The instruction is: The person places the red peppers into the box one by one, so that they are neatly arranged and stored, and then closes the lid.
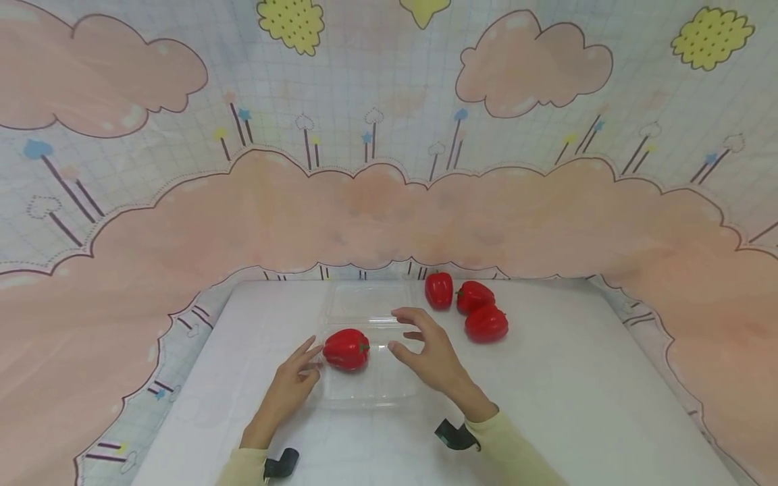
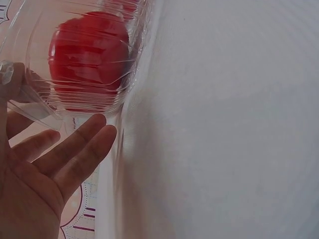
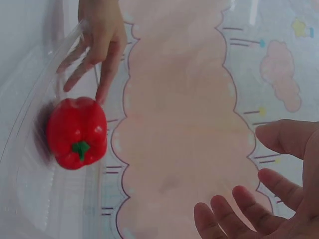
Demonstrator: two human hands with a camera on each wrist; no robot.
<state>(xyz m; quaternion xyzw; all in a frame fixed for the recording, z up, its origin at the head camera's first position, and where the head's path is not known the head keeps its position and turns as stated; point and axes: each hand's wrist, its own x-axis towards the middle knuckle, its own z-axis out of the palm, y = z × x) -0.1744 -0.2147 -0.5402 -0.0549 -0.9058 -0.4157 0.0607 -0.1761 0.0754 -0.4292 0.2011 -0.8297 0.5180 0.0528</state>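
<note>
A red bell pepper (image 1: 345,350) with a green stem lies in the left part of a clear plastic clamshell box (image 1: 389,390), whose lid (image 1: 365,297) is folded back. At the box's left side is my left hand (image 1: 294,382). Its fingers reach out to the box's rim beside the pepper, mostly straight, as the left wrist view also shows through the clear wall (image 2: 84,104). Over the box's right part hovers my right hand (image 1: 430,351), thumb and fingers spread apart, holding nothing. The right wrist view shows the pepper's green stem (image 3: 80,149) facing that hand.
Three more red bell peppers lie at the back right of the white table (image 1: 577,391): one upright pepper (image 1: 439,291), another pepper (image 1: 475,297) and a nearer pepper (image 1: 487,324). A patterned cloth (image 1: 389,216) with clouds hangs behind and around the table.
</note>
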